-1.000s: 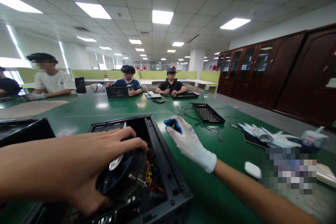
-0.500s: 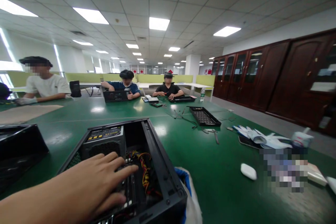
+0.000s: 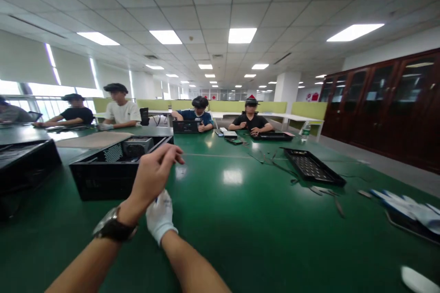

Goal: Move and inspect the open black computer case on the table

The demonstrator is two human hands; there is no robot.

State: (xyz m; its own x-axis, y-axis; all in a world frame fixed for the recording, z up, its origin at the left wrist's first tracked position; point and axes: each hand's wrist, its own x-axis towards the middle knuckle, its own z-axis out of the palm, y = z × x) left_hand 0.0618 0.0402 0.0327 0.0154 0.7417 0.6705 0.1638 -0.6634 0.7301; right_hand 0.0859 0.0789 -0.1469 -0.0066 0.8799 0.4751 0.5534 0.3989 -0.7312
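My bare left hand [image 3: 154, 174], a watch on its wrist, is raised over the green table [image 3: 240, 210] with thumb and fingers pinched together; what they hold is too small to make out. My right hand [image 3: 160, 215], in a white glove, sits just below and behind it, curled closed, with a sliver of blue showing at its top. The open black computer case [image 3: 110, 169] lies on the table just beyond and left of both hands, apart from them.
A second black case [image 3: 24, 165] stands at the far left. A black perforated panel [image 3: 312, 167], loose cables and small tools lie to the right, with white gloves [image 3: 409, 206] and a white oval object [image 3: 419, 279]. Several people sit along the far side.
My left hand has come out of the computer case and now hangs pinched in the air. The gloved right hand has drawn in under it. The view has swung, so the case lies farther off.
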